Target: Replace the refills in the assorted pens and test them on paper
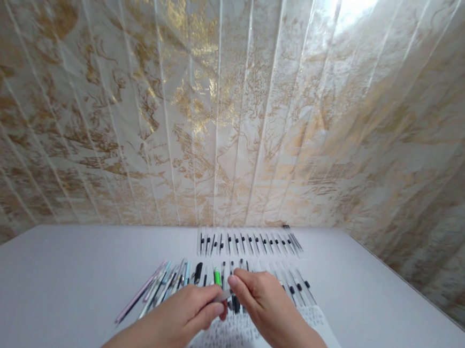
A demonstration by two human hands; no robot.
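On a pale surface (67, 279) before a gold-patterned curtain (221, 114), a loose bundle of pens (154, 286) lies at the left, slanting toward the person, probably set aside there so the middle is left to the hands. Next comes the left hand (191, 310), reaching in from below, its thumb and forefinger pinching a slim pale piece (221, 297), apparently to steady it. Beyond that hand lie a black pen (198, 272) and, just to its right, a bright green pen (217, 276). Farther back, a row of thin dark refills (242, 242) runs rightward, side by side with small gaps, likely so each can be told apart. The right hand (267, 297) meets the left over the middle, fingers bent inward at the piece's far end; whether they pinch it, I cannot tell. Under both hands, a handwritten sheet (223, 337) spreads toward the right. Past the right hand, more dark-tipped refills (299, 287) fan out in a nearer row, close to the sheet's edge. The piece itself, held up between the hands above the sheet, looks narrow, whitish-grey and perhaps translucent, tilted with its right end higher; blur and the fingers hide its ends.
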